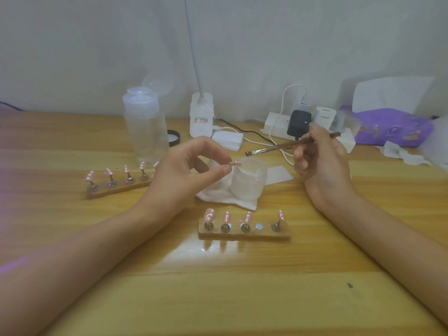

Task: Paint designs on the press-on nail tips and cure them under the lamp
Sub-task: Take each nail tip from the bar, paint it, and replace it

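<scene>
At centre frame, left hand (184, 170) pinches one nail tip (236, 163) by its little stand betw. thumb & forefinger, other fingers loosely curled. Tip is pink w/ white dots, held up in the air just above the frosted jar (248, 180). Right of it, right hand (320, 161) grips a brush (288, 145) w/ brown handle. Bristles point left toward the tip, not touching it, a small gap betw. them. Jar sits on a white tissue (225, 198).

Lower centre: near holder (243, 234), a wooden block on the table (218, 287), carries four pink dotted tips on metal stands. One bare magnet spot (259, 226) shows betw. the third and last stand.

Centre left: far holder (116, 189) w/ at least four more dotted tips, its right end hidden behind the left hand.

Upper centre: clear bottle (145, 127) w/ flip lid open, lamp base (201, 117) w/ white gooseneck running up out of frame. Upper right: power strip (276, 123) w/ plugs, purple pouch (392, 129).
</scene>
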A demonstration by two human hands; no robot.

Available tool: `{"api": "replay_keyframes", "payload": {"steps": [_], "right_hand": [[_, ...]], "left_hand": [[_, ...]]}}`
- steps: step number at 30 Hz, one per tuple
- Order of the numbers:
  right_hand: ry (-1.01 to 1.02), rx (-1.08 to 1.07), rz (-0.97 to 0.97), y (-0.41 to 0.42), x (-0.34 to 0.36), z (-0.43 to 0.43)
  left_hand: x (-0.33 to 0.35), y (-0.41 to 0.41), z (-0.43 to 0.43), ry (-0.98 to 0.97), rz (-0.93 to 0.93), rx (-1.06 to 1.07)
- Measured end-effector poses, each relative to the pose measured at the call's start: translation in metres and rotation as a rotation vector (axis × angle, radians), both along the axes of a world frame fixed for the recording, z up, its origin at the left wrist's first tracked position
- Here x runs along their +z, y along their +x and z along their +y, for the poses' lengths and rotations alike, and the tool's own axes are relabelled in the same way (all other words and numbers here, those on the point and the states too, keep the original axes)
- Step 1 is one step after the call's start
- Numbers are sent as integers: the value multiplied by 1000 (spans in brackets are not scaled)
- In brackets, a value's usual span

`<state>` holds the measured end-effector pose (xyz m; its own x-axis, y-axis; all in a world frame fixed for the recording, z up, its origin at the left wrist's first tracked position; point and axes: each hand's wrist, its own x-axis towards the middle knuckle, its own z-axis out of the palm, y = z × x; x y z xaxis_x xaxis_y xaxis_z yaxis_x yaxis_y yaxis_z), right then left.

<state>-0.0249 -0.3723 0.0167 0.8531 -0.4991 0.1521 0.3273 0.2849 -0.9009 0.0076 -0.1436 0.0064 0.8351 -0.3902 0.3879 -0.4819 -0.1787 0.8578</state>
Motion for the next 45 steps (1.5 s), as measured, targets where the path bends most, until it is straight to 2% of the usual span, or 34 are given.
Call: {"api": "replay_keyframes", "payload": {"steps": [11,16,20,24,29,34,45], "right_hand": [[-154,48,3,-1,-2,1],[-119,-2,-21,-5,-1,-1],[-180,71,-41,-6,-3,1],[-141,24,-10,-6,-2,-1],[-189,89,-50,-6,-4,0],[-105,45,-24,-6,-3,-3],[-168,90,-38,-7,-3,-2]], "left_hand": [[-1,2,-3,4,16,-18],[-1,2,-4,0,13,-21],[-1,1,-3,-7,9,-41],[-2,2,-3,-1,2,-29],[-1,1,-4,-2,-31,-43],[-1,1,-4,8,-48,-58],[0,1,-3,25,-39,-68]]}}
